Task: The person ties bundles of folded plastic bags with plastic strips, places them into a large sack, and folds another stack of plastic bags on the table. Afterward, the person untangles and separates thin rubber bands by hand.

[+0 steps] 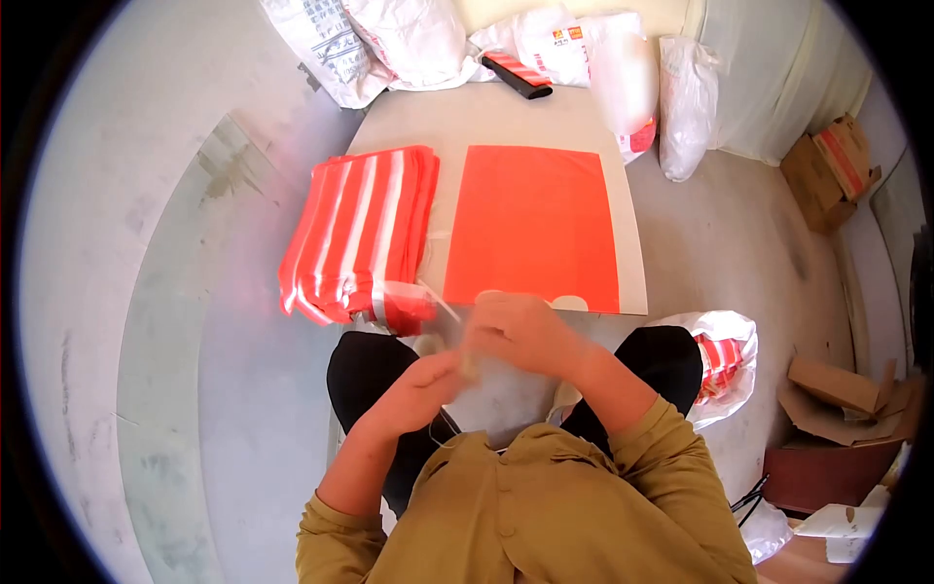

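Note:
My left hand (424, 389) and my right hand (520, 334) are close together above my lap, at the near edge of the board, both blurred by motion. Their fingers are bent and closed. A thin white string (443, 303) runs from the stack side to the fingers of my right hand, and a thin strand hangs below my left hand. Just beyond my left hand lies a thick stack of red-and-white striped plastic bags (362, 229). A flat, plain red sheet (533, 226) lies on the board past my right hand.
The pale board (506, 112) reaches away from my knees. At its far end lies a black-and-striped roll (518, 76), with white sacks (409, 39) behind. To the right are a white bag of striped material (722, 365) and cardboard boxes (832, 170). A glass panel (161, 321) stands left.

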Demonstrator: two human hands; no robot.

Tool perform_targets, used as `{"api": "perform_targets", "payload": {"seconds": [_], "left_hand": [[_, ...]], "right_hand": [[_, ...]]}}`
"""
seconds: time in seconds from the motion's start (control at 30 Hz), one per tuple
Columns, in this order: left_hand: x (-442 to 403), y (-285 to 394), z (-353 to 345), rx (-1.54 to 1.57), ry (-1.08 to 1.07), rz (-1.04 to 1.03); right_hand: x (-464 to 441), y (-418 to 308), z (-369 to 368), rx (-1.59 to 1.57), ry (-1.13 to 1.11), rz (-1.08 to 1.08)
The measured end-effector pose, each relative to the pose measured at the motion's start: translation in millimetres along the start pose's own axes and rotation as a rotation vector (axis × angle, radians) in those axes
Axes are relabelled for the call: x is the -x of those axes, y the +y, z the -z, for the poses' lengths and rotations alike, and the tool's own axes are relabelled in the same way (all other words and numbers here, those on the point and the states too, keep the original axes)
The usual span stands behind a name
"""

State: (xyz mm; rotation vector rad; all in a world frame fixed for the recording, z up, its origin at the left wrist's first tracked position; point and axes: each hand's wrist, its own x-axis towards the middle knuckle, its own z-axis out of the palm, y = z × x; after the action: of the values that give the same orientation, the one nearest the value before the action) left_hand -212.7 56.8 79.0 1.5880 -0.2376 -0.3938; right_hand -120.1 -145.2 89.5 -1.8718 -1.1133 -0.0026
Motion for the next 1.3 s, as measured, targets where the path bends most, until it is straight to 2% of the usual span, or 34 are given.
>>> {"api": "perform_targets", "payload": {"seconds": [0.07,0.17,0.27,0.37,0.47,0.57,0.67,0.77,0.87,0.97,1.07,1.3], "left_hand": [[-1,4,0,0.107,-0.002,0.021],[-8,3,-4,0.131,0.182,0.014],[-15,1,-11,0.193,0.323,0.021],[-18,-1,-21,0.194,0.396,0.066],[-20,-25,-20,-0.139,0.421,-0.046],[-20,-37,-17,-0.539,0.276,-0.25],[-12,-12,-28,-0.187,0.087,-0.105],[-7,-4,-27,0.097,0.032,-0.002],[-5,-4,-26,0.169,0.097,0.099],[-5,-4,-30,0.223,0.159,0.094],[-4,-3,-31,0.184,0.175,0.112],[-2,-12,-27,0.223,0.144,0.111]], "right_hand": [[1,12,-5,-0.207,-0.062,-0.094],[17,19,-30,-0.243,0.041,-0.239],[27,13,-39,-0.272,0.092,-0.219],[34,11,-43,-0.126,0.076,-0.21],[37,7,-38,0.141,0.12,0.032],[38,7,-21,0.371,0.03,0.031],[31,4,-8,0.066,0.095,-0.004],[32,-2,-11,-0.33,0.104,-0.186],[35,-7,-16,-0.563,0.095,-0.31],[39,-4,-22,-0.53,0.121,-0.307],[40,-8,-23,-0.649,0.109,-0.353],[45,-3,-24,-0.725,0.026,-0.338]]}}
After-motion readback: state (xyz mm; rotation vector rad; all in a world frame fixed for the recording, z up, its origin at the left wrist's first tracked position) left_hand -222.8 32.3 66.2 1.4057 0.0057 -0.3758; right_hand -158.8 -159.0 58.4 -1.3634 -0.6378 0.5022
